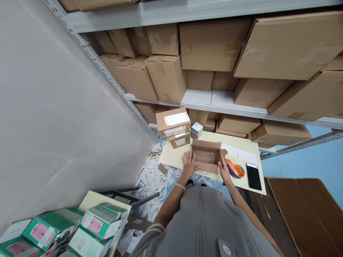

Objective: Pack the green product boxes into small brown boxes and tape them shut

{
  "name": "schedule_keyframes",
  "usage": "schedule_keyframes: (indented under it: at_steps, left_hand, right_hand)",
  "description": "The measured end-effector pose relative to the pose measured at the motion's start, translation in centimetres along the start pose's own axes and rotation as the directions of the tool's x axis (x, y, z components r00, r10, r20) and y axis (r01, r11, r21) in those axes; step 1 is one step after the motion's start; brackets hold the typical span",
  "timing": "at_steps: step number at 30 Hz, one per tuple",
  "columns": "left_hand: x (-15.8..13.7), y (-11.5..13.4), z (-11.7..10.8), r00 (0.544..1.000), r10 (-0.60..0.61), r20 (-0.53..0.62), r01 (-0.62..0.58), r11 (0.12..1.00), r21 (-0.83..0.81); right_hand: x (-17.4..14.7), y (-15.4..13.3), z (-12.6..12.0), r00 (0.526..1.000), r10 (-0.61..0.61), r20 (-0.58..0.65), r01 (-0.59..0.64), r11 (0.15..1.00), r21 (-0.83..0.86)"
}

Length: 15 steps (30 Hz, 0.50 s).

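An open brown cardboard box (205, 167) lies on the pale yellow table (171, 155) in front of me, its inside bare to view. My left hand (189, 165) rests on the box's left side with the fingers spread. On the opposite side, my right hand (224, 169) lies flat along the right wall, fingers stretched out and touching the cardboard. Just right of that hand is an orange and blue tape dispenser (236, 169). A small green and white carton (196, 131) stands behind the box.
Stacked labelled boxes (173, 123) stand at the table's back left. A black phone (253, 176) and a white label strip (238, 152) lie to the right. Shelves (198, 96) of cartons rise behind. Green boxes (50, 228) fill another table lower left; paper strips (155, 180) litter the floor.
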<state>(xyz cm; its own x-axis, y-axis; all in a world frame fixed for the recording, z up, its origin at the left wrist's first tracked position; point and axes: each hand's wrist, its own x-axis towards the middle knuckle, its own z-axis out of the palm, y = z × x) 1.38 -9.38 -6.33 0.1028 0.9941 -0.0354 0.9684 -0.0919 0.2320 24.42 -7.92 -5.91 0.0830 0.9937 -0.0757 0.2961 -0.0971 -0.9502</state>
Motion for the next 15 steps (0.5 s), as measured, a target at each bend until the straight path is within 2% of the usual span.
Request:
schedule_keyframes:
  at_steps: [4, 8, 12, 15]
  left_hand:
    - [-0.4, -0.1, -0.8, 1.000, 0.001, -0.029, -0.002, 0.999, -0.035]
    - [-1.9, -0.7, -2.6, 0.997, -0.014, -0.071, 0.007, 0.995, -0.099]
    - [-5.8, -1.6, -4.9, 0.993, -0.057, -0.105, 0.041, 0.988, -0.148]
    - [-9.9, -2.2, -6.3, 0.975, -0.174, -0.140, 0.153, 0.977, -0.149]
  right_hand:
    - [0.2, -1.8, 0.0, 0.997, 0.034, 0.070, -0.042, 0.993, 0.112]
    - [-0.8, -4.3, -0.5, 0.988, 0.010, 0.157, -0.025, 0.995, 0.094]
    - [-2.6, -6.7, -0.3, 0.978, -0.004, 0.210, -0.003, 0.999, 0.034]
    - [-3.9, -8.2, 1.1, 0.943, -0.009, 0.332, 0.005, 1.000, 0.015]
